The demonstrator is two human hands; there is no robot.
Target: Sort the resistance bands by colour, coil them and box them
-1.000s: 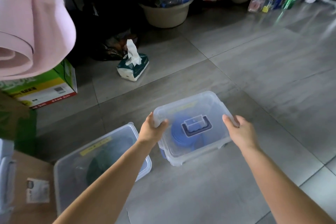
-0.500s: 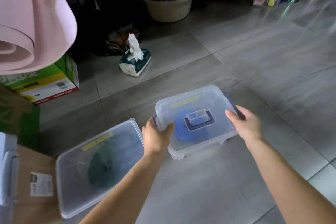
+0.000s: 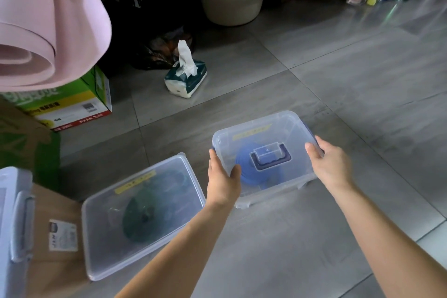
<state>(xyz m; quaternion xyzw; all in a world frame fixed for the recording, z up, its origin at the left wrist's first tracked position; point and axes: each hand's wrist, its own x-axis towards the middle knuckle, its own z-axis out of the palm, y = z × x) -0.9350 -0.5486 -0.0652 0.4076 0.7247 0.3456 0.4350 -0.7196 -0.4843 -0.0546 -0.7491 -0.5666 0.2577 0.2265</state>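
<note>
1. Grey tiled floor (image 3: pixel 338 75), storage clutter behind.
2. Clear lidded box (image 3: pixel 290 126), blue coiled band (image 3: pixel 244 164) inside, gripped at both ends by left hand (image 3: pixel 222 181) and right hand (image 3: pixel 331 164), fingers curled over rim.
3. Green coiled band (image 3: pixel 142 220) boxed alongside.
4. Nearly done, apparently; stowing left.

Left hand (image 3: pixel 223 182), right hand (image 3: pixel 330 164) grip lidded blue-band box (image 3: pixel 266 133).
</note>
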